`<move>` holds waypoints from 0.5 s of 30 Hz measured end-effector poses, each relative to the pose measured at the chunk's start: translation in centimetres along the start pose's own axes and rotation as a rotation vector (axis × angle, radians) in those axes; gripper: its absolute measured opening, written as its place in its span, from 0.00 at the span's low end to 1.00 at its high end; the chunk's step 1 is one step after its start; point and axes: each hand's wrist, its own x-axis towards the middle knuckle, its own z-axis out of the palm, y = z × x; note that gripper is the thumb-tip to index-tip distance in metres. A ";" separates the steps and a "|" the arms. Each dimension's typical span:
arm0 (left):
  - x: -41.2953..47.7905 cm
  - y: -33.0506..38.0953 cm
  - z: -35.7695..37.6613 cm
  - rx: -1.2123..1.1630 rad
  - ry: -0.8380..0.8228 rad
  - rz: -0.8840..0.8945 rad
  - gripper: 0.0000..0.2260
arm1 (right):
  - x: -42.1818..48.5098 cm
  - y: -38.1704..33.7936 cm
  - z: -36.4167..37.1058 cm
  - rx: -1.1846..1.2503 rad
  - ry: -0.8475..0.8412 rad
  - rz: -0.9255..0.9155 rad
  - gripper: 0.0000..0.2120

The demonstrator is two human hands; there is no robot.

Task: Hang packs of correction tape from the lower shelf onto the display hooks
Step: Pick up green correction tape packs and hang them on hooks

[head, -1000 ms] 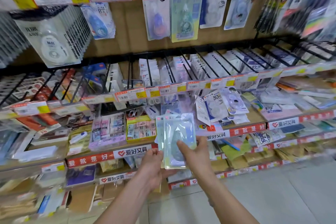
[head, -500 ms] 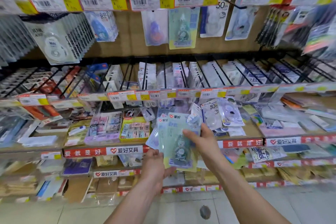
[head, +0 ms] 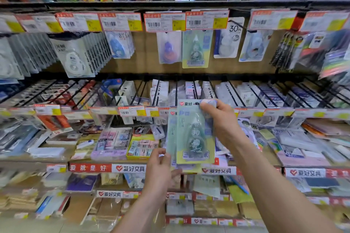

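Step in hand: peeling one pack off the bunch, ready to hang. The right hand [head: 221, 119] pinches the top edge of the front pack [head: 195, 138], a green correction-tape card, with thumb and fingertips [head: 206, 108] closed on it right by the hang hole. The card hangs down below those fingers, upright, face toward us. The left hand [head: 161, 166] grips the stack of packs [head: 171, 134] at its lower left corner, fingers [head: 161, 154] curled round the edge and the thumb underneath. The stack sits just behind the front pack and touches it. We cannot tell how many packs are in it.

Everything is held off the lower shelf [head: 128, 168], which lies behind and just below the left fingers.

Target, we judge: the hanging green pack [head: 196, 49], same design, well above the right fingers and slightly left, under a price tag [head: 206, 20]. The hook itself is hidden behind that tag.

Next move calls for lifting the front pack clear of the stack and raising it straight up. The hole must be free of the pinching fingers, so the grip likely has to slide down or sideways first. Then line the hole up with the hook tip and push back.
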 end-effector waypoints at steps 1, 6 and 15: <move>0.0 -0.1 -0.2 0.006 0.007 0.028 0.04 | 0.8 -0.8 -0.1 -0.007 -0.002 -0.025 0.09; 0.6 -0.3 -1.3 -0.019 0.041 0.079 0.05 | 4.9 -5.3 -0.4 -0.032 0.029 -0.158 0.06; 2.2 0.2 -2.2 -0.121 0.074 0.085 0.06 | 11.1 -11.3 1.9 0.022 -0.016 -0.318 0.03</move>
